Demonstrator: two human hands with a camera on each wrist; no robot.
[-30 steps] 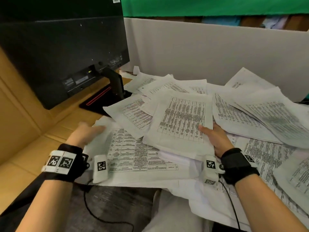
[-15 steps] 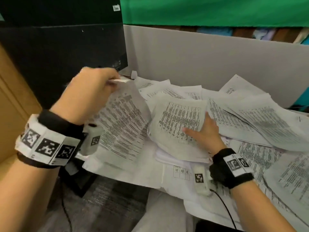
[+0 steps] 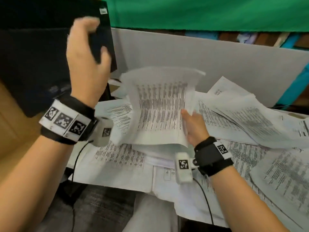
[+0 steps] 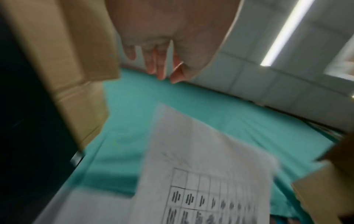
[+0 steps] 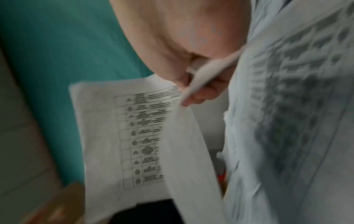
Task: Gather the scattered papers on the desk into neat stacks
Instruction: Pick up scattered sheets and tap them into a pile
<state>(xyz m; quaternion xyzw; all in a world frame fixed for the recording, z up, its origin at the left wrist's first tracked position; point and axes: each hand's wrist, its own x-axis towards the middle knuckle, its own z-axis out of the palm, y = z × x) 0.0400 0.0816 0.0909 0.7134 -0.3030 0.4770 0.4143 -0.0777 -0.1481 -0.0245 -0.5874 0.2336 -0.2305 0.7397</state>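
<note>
Printed sheets lie scattered and overlapping across the desk (image 3: 10, 148), with a loose heap (image 3: 250, 123) at the right and more sheets (image 3: 120, 156) at the front. My right hand (image 3: 189, 119) pinches the right edge of a small bundle of sheets (image 3: 160, 106), which stands curled upright over the pile. In the right wrist view thumb and fingers of that hand (image 5: 195, 84) clamp this bundle (image 5: 134, 136). My left hand (image 3: 97, 39) hangs raised in front of the monitor, fingers loosely curved and holding nothing. The left wrist view shows that hand (image 4: 162, 72) bare above a sheet (image 4: 201, 166).
A black monitor (image 3: 33, 64) fills the back left, with a grey partition (image 3: 200, 61) and green cloth (image 3: 200, 12) behind the desk. Papers hang over the front edge. Thin black cables (image 3: 75, 164) trail from both wrists. A cardboard box (image 4: 67, 60) shows in the left wrist view.
My left hand has let go of the sheet it lifted and risen higher in front of the monitor. My right hand has tipped its sheets up from flat to upright.
</note>
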